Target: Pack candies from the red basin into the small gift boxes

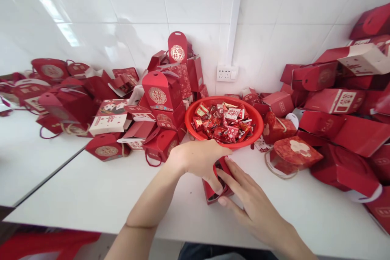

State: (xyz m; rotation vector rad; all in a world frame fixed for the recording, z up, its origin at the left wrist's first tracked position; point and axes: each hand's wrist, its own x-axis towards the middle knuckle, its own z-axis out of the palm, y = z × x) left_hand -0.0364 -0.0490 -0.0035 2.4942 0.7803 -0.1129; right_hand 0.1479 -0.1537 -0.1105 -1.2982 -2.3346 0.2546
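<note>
A small red gift box (pixel 210 198) stands on the white table in front of me, its top open and its dark inside partly showing between my fingers. My left hand (pixel 199 160) reaches over it from the left, thumb at the opening and the other fingers hidden behind. Along the right side lies my right hand (pixel 246 195), its fingers and thumb gripping the box's edge. Just beyond my hands sits a red plastic basket (pixel 258 128) filled with red-wrapped candies (pixel 231 132). What the box contains is hard to make out.
Red gift boxes (pixel 161 91) are stacked left of the basket, with more boxes (pixel 61 101) farther left. Another pile of boxes (pixel 329 126) fills the right side. A wall socket (pixel 225 73) is behind the basket. A seam crosses the white table (pixel 122 195) on the left.
</note>
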